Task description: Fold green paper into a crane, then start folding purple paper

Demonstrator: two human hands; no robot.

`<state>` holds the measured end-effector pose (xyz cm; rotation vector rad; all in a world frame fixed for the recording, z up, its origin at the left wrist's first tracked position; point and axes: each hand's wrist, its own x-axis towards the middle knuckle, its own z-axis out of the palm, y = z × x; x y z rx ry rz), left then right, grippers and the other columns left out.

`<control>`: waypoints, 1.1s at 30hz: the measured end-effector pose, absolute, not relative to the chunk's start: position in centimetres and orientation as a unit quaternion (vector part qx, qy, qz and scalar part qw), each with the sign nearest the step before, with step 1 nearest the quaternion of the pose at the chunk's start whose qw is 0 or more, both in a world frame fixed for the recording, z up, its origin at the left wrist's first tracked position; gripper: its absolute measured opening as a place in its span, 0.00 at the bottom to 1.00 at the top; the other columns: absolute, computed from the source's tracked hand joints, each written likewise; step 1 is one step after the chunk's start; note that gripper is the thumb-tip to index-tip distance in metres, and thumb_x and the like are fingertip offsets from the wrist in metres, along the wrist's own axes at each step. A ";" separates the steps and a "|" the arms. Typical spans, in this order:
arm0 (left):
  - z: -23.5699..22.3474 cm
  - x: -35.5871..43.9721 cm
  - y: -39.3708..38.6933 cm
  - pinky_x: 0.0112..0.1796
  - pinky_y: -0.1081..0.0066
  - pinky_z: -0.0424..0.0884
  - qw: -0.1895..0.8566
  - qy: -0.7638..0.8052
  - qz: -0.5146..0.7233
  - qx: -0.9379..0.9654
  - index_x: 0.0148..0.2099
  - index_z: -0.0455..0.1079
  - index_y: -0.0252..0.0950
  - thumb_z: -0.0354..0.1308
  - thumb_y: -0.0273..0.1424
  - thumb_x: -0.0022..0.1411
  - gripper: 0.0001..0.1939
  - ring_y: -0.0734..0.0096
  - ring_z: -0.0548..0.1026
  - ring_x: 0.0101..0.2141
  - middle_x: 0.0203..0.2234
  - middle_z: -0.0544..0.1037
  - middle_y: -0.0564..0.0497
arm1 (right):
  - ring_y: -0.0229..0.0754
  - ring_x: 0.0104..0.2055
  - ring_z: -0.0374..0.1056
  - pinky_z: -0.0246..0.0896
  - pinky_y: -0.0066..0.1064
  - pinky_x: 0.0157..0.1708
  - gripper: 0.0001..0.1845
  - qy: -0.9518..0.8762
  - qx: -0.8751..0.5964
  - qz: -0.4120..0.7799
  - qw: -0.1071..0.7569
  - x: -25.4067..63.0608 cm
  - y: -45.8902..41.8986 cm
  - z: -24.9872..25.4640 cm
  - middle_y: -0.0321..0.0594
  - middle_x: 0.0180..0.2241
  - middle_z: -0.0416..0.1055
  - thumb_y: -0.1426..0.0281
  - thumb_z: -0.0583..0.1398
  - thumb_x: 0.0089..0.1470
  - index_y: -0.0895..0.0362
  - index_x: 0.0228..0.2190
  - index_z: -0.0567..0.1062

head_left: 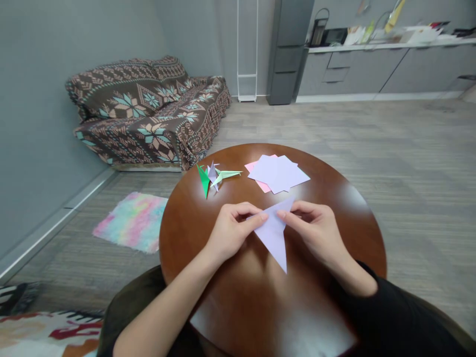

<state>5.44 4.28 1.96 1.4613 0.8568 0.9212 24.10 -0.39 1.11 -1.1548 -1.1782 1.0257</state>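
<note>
A folded lilac sheet of origami paper (274, 232) is held up above the round table, one long point hanging down toward me. My left hand (238, 223) pinches its left edge, thumb on the near face and fingers curled behind. On the other side my right hand (314, 224) grips the paper near its upper right corner, thumb pressed on the front. The fingertips behind the paper are hidden. Beyond my hands lie loose lilac sheets (277, 173) over a pink sheet (265, 187). Folded paper cranes stand to the left: a green one (203, 181), a lilac one (212, 174) and a pale green one (226, 174).
The brown round table (334, 198) has a curved edge. A sofa (156, 109) with a patterned cover stands at the back left, a fluffy pastel rug (132, 222) in front of it. A grey fridge (288, 52) and kitchen cabinets (357, 74) line the far wall.
</note>
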 end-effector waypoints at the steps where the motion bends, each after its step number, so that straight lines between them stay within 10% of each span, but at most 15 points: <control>1: 2.0 5.4 4.3 0.33 0.73 0.66 0.572 0.364 0.389 0.624 0.29 0.81 0.31 0.69 0.33 0.57 0.09 0.71 0.72 0.28 0.25 0.78 0.49 | 0.40 0.30 0.73 0.68 0.28 0.31 0.06 -0.505 -0.478 0.461 0.551 24.1 -0.4 1.1 0.37 0.28 0.80 0.65 0.71 0.51 0.56 0.28 0.84; 33: 1.8 5.3 4.5 0.33 0.73 0.68 0.554 0.344 0.379 0.656 0.30 0.79 0.33 0.69 0.32 0.57 0.08 0.72 0.74 0.29 0.27 0.78 0.50 | 0.35 0.25 0.62 0.56 0.27 0.25 0.10 -0.506 -0.499 0.481 0.514 23.7 -0.5 1.3 0.34 0.23 0.69 0.68 0.69 0.47 0.60 0.24 0.75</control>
